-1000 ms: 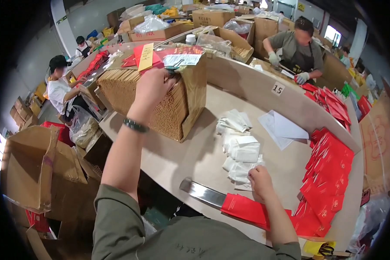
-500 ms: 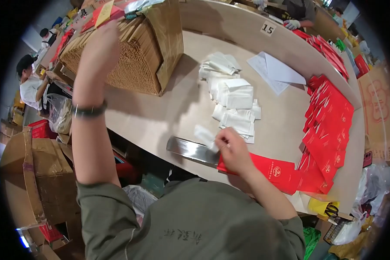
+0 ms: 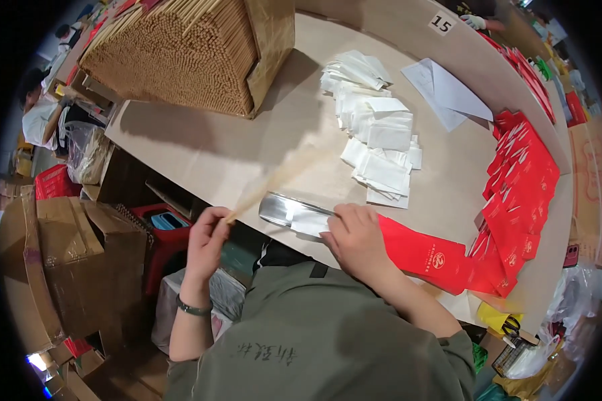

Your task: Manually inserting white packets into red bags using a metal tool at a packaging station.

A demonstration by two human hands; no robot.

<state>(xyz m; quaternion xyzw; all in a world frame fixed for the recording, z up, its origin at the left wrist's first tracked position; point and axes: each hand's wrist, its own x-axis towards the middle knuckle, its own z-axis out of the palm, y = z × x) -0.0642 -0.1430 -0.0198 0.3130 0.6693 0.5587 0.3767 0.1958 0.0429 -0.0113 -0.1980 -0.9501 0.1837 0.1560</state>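
Note:
My left hand (image 3: 207,242), closed, pinches the near end of some thin wooden chopsticks (image 3: 264,187), blurred by motion and slanting out over the table. How many there are I cannot tell. My right hand (image 3: 358,239) presses its curled fingers on a white paper packet (image 3: 306,222) lying in a shiny metal trough (image 3: 274,210). Its palm covers the trough's right end. Beside it lies a red printed paper sleeve (image 3: 418,248). Further off, white packets (image 3: 381,127) form an overlapping row. At the far left a cardboard box (image 3: 272,47) is tightly packed with wooden chopsticks (image 3: 174,63).
Overlapping red sleeves (image 3: 522,187) fan along the table's right side, below a curved partition (image 3: 388,30). White sheets (image 3: 445,93) lie near it. A yellow holder with scissors (image 3: 498,317) hangs at the right edge. Cartons (image 3: 67,267) and a red stool (image 3: 160,230) stand left.
My left hand has come down from the top of the chopstick box to the table's near edge, now with chopsticks in it. The right hand's white packet now lies in the trough.

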